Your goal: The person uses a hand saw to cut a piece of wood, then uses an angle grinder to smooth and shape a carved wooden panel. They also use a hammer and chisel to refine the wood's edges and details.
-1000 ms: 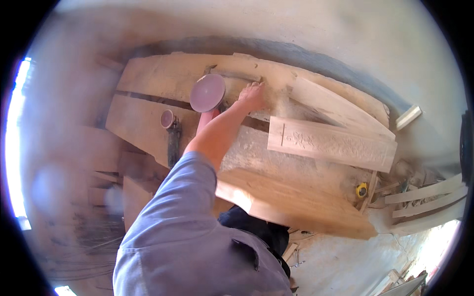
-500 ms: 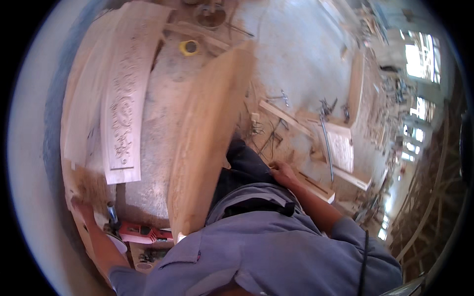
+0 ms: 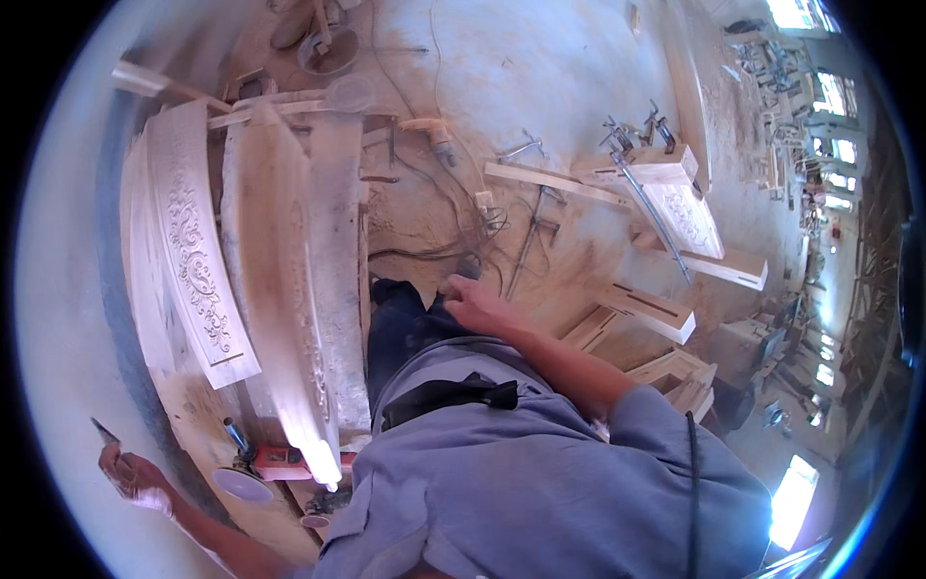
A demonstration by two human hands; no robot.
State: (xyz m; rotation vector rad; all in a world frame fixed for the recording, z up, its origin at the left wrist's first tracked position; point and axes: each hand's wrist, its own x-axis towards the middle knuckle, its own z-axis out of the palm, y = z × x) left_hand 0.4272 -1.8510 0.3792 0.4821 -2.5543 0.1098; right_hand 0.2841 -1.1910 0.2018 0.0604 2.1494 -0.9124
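Out past the left edge of the bench, my left hand [image 3: 133, 475] is closed around a thin tool with a dark, pointed blade [image 3: 104, 430]. Its handle is hidden in the fingers, so the kind cannot be told. My right hand [image 3: 473, 303] hangs by my thigh, fingers loosely curled, and nothing shows in it. In front of me a long wooden piece with a carved edge [image 3: 275, 222] lies lengthwise on the bench. A pale curved panel with carved scrollwork [image 3: 198, 256] rests to its left.
A red power tool [image 3: 280, 463] and a white round disc [image 3: 241, 484] sit at the bench's near end. A bucket [image 3: 328, 50] stands at the far side. Cables [image 3: 453, 217], clamps [image 3: 540, 232] and slotted timbers [image 3: 651, 309] lie on the floor to the right.
The long wooden piece, tilted up against me before, now lies on the bench. My left hand has moved outward to the left and holds the pointed tool. My right hand has come inward.
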